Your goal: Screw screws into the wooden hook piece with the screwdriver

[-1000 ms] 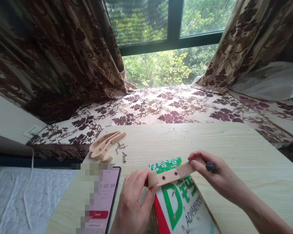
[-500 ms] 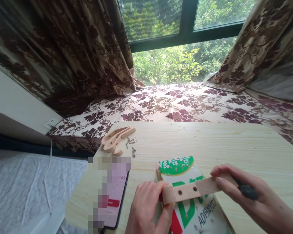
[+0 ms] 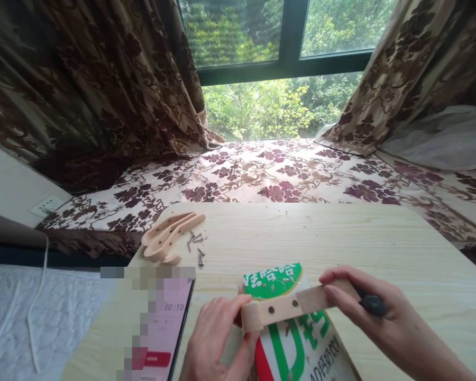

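A pale wooden hook (image 3: 282,310) with two dark holes lies slantwise between my hands, over a white, green and red printed box (image 3: 289,344). My left hand (image 3: 218,338) pinches its curled left end between thumb and fingers. My right hand (image 3: 365,312) is closed on the flat right end. From the same hand pokes the dark, rounded handle (image 3: 373,305) of a tool whose working end is hidden. More wooden hooks (image 3: 170,235) lie at the table's left, with several screws (image 3: 198,239) beside them.
A phone (image 3: 170,323) with a partly blurred screen lies left of my left hand. The light wooden table (image 3: 321,233) adjoins a window seat with floral cloth (image 3: 254,174). Patterned curtains (image 3: 150,106) frame the window. A white cable (image 3: 34,317) hangs at the left.
The view has turned slightly right, so everything sits further left in the picture. Both hands keep their hold on the wooden hook, which stays at much the same place over the box.
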Available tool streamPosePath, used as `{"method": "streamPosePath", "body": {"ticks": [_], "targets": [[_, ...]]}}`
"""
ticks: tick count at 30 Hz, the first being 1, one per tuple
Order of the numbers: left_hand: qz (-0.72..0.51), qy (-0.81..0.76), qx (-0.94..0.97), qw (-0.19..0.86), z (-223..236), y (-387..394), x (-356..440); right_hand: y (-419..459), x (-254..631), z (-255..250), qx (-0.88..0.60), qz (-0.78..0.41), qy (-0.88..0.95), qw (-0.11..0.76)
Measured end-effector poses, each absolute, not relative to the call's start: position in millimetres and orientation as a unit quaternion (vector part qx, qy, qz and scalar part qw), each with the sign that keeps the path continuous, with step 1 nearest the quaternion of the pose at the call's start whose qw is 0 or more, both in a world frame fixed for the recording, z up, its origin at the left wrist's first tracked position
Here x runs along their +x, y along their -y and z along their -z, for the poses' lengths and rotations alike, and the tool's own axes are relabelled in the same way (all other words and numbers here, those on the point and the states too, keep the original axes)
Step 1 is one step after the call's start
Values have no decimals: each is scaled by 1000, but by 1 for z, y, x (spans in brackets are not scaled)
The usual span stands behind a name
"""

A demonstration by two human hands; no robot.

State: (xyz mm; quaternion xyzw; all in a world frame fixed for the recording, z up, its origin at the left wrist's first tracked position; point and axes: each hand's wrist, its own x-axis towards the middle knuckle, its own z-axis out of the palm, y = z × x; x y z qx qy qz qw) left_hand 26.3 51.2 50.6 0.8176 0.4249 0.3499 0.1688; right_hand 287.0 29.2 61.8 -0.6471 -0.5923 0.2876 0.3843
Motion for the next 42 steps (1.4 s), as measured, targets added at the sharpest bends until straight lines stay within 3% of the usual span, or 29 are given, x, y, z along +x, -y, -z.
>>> {"method": "streamPosePath", "body": {"ticks": [14,31,36,42], "targets": [[-362,-480,774,199,-39,-65,29,-50,281,-58,-649,-329,579,368],[-426,-588,606,326,-13,-34,41,-45,284,-57,-707,-331,427,457],[-369,-533,623,438,-15,-37,34,-42,287,-61,-733,-325,366,473],[-360,-484,654,457,-18,-45,37,-36,293,-63,-732,-350,328,484]]}}
